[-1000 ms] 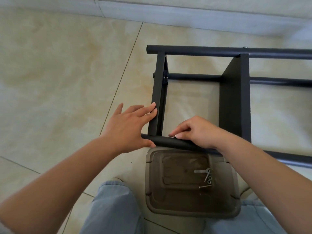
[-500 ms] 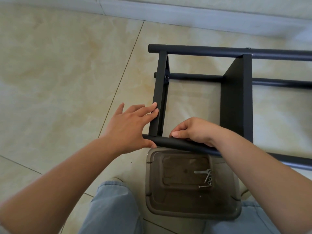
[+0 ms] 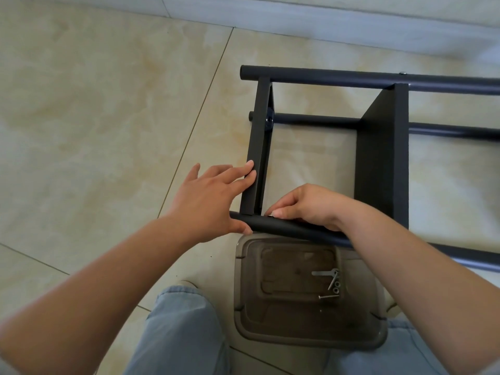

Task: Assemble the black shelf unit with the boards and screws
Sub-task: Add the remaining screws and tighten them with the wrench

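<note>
Black near tube (image 3: 284, 228) takes a screw (image 3: 270, 214) pinched by the right hand (image 3: 305, 205); left hand (image 3: 211, 201), fingers straight, braces the end board (image 3: 257, 158). Keep the screw square, turning gently.

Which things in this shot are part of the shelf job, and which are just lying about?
Job: black metal shelf frame, black end board, black inner board, silver screws and flat wrench, left hand, right hand.
Lying about: brown translucent plastic lid.
</note>
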